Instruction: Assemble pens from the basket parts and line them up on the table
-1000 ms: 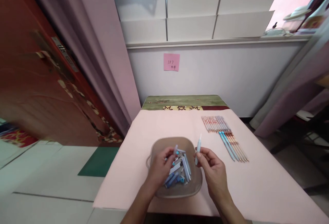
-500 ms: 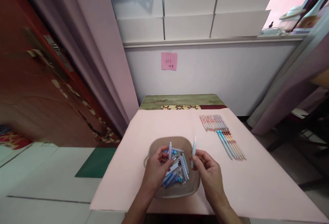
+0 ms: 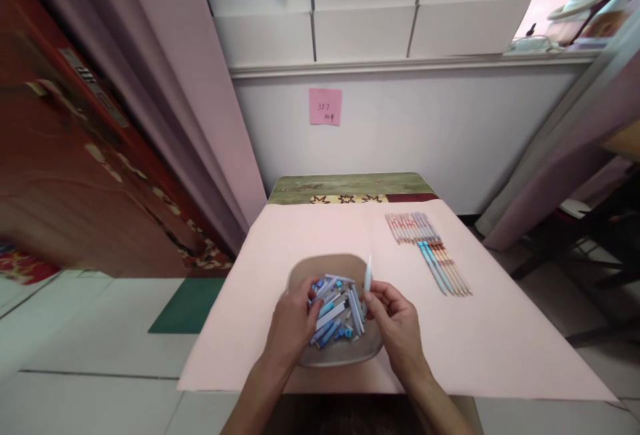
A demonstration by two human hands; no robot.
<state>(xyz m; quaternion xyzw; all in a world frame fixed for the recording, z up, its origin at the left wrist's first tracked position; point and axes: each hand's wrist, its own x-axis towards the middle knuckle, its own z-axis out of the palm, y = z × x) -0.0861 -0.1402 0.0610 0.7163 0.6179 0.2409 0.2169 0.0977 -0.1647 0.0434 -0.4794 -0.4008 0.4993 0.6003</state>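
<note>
My right hand [image 3: 397, 318] pinches a pale blue pen [image 3: 369, 275] between thumb and fingertips. The pen stands nearly upright, its thin whitish tip pointing up, over the right rim of a translucent grey-brown plastic basin [image 3: 345, 356]. Over the basin's left side is my left hand [image 3: 293, 318], thumb and fingers apart, close to a slanted lilac pen [image 3: 326, 288]. Whether the fingers still touch that pen is hard to see. In the basin lie several blue, lilac and white pens [image 3: 333, 315] and small bright blue pieces [image 3: 349, 333], partly hidden by my left hand.
The basin stands near the front edge of a pink-covered table [image 3: 240, 342]. To the right lie a row of reddish and lilac pens [image 3: 413, 227], two light blue pens [image 3: 434, 265] and several beige-brown pens [image 3: 454, 272]. Behind is a white wall with a pink note [image 3: 325, 107].
My left hand has lowered into the basin, and the pen it held upright no longer stands between its fingers. My right hand, still gripping the pale blue pen, has shifted slightly left.
</note>
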